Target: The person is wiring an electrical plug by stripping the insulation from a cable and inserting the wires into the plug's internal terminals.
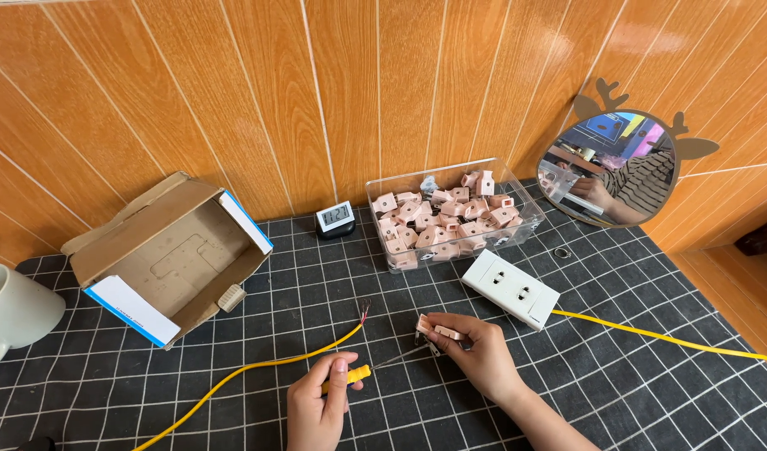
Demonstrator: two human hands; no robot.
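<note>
My left hand (316, 409) grips a small screwdriver with a yellow handle (348, 376); its thin metal shaft points right toward a small pink plug part (431, 328). My right hand (475, 347) holds that pink part just above the black checked mat (233, 334). A yellow cable (258, 365) lies across the mat to the left, with bare red wire ends (364, 315) close to the part. A white double socket (510, 288) rests just beyond my right hand, with another yellow cable (659, 336) running off to the right.
A clear plastic box (450, 219) full of several pink plug parts stands at the back. An open cardboard box (166, 255) lies left, a white mug (16, 311) at the left edge. A small digital clock (334, 219), a metal ring (562, 251) and an antlered mirror (621, 167) stand near the wood-panel wall.
</note>
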